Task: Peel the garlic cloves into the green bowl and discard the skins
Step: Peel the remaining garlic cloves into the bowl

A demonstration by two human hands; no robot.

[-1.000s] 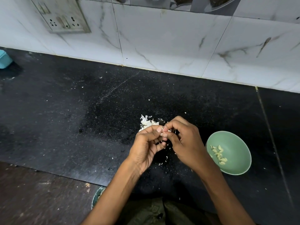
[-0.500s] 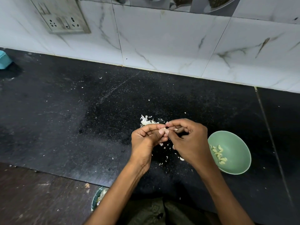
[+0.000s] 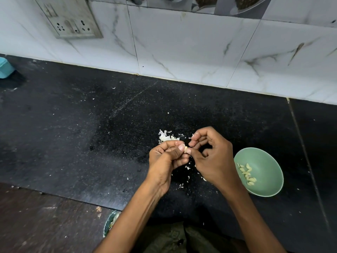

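Just left of the green bowl [image 3: 269,161] holding peeled cloves [image 3: 247,173], the left hand [image 3: 166,159] pinches a garlic clove [image 3: 186,149]; the right hand [image 3: 212,157] picks at it, above scattered skins [image 3: 166,136]

Single head-worn view, wide-angle — looking forward and down, close over countertop [image 3: 73,134]
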